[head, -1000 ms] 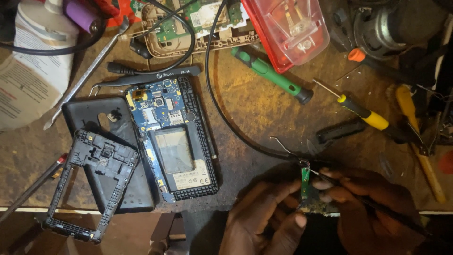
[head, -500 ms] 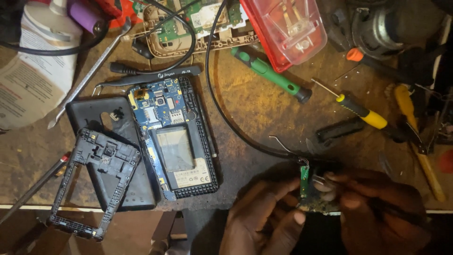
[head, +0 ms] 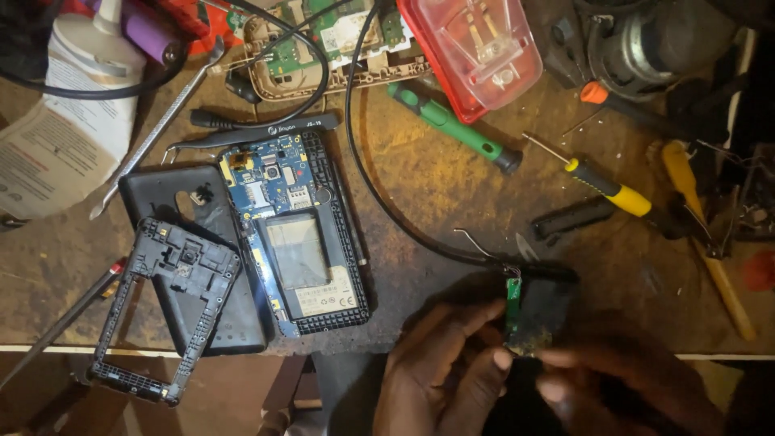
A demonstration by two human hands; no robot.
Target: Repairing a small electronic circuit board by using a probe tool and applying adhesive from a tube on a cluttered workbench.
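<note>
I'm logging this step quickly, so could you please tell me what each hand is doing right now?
Left hand: fingers pinch the small green circuit board.
Right hand: touches the board's lower end; grip cannot be told.

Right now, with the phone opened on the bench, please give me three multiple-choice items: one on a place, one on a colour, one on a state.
1. Where is the small green board?
A. between both hands
B. on the red lid
C. under the bottle

2. Which colour is the handle of the screwdriver beside the red lid?
A. blue
B. green
C. white

3. In which state is the phone?
A. closed
B. wrapped
C. open, circuit board showing

Answers: 1 A, the left hand and right hand pinch it; 2 B, its handle is green; 3 C, the back cover lies beside it.
</note>
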